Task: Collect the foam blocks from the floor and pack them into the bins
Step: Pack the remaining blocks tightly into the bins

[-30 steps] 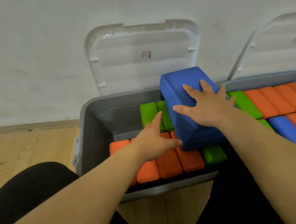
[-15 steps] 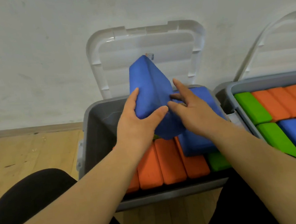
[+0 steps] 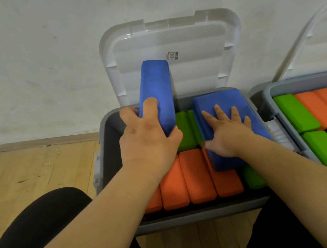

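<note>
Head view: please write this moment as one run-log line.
left hand: grips upright blue block | right hand: flat on second blue block | grey bin: partly filled

Both bare forearms reach forward over near rim of grey bin (image 3: 189, 220). Left grip (image 3: 150, 143) over bin's left half, fingers and thumb curled round upright blue block (image 3: 155, 88), holding it on end. Right grip (image 3: 226, 133) over bin's right half, palm down, fingers straight and spread, resting on flat blue block (image 3: 222, 101).
</note>
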`<move>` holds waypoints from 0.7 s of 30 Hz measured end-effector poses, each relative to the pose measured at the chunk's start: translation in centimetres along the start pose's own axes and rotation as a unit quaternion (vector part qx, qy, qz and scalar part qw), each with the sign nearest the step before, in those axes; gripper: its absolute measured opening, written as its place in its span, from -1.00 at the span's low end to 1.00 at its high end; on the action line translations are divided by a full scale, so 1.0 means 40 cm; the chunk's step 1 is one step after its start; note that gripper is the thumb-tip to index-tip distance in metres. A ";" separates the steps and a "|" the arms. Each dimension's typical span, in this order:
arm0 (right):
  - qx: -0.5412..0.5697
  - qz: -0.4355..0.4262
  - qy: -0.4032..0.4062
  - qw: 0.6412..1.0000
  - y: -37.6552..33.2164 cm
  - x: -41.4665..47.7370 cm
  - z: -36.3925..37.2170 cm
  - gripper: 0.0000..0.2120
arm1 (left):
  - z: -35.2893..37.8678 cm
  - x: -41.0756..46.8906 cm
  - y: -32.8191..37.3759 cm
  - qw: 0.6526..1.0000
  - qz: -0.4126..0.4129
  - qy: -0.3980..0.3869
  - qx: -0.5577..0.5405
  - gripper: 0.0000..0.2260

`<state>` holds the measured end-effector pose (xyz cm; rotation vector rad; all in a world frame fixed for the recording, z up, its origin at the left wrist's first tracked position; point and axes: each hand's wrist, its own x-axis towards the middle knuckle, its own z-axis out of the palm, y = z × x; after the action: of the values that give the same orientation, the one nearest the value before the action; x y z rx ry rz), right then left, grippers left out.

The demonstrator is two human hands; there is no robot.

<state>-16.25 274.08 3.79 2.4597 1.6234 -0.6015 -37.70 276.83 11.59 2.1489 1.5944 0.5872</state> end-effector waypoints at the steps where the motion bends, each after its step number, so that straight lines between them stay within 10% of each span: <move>1: 0.002 -0.001 0.000 1.000 0.003 0.000 -0.002 -0.02 | -0.010 0.002 0.004 1.000 0.003 -0.002 0.010 -0.53; 21: 0.002 0.006 -0.012 1.000 -0.019 0.011 -0.014 -0.06 | 0.032 0.078 -0.065 0.990 -0.085 -0.007 -0.112 -0.21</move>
<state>-16.65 274.96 4.18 2.4544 1.5980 -0.6305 -38.24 280.43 9.38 1.8293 1.6014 0.6600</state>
